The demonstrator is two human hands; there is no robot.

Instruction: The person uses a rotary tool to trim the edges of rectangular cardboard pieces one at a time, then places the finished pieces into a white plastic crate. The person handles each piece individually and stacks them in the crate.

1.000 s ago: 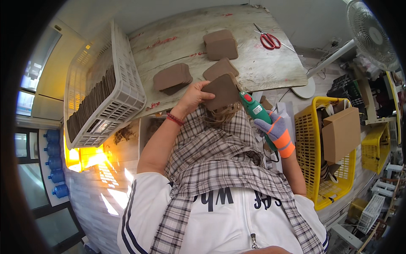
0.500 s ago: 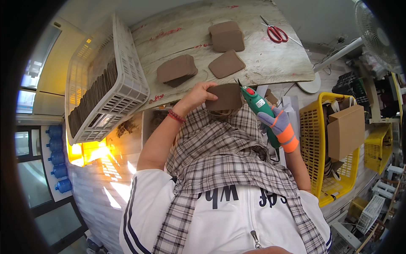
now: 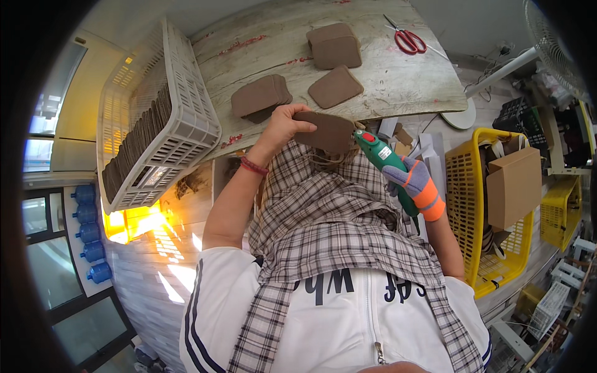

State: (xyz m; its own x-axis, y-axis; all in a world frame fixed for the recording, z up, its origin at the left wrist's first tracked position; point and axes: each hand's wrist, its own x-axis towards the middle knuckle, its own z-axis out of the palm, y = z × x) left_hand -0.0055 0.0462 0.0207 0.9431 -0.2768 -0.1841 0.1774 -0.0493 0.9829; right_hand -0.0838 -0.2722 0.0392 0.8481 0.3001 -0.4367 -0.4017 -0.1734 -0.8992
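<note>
My bare left hand [image 3: 287, 127], a red beaded bracelet at its wrist, pinches a flat brown rounded piece [image 3: 333, 132] by its left end. On my right hand [image 3: 410, 179] is a grey and orange glove. It wraps round green electric scissors [image 3: 377, 151] with a red switch, whose small blades meet the piece's right edge. Above my hands, a stack of similar brown pieces [image 3: 260, 96] lies on the worktable [image 3: 249, 62] to the left. A single piece [image 3: 336, 86] rests at the middle, with another stack [image 3: 334, 46] behind it.
Red-handled scissors [image 3: 410, 42] lie toward the table's right side. At left stands a white plastic crate [image 3: 193, 99] packed with brown pieces. A yellow basket [image 3: 467, 211] holding a cardboard box [image 3: 513, 186] is at right. A fan [image 3: 550, 43] stands beyond the table's right edge.
My left hand has shifted slightly up and left, tilting the brown piece. The electric scissors' blades, apart from its edge before, now meet it at the right end.
</note>
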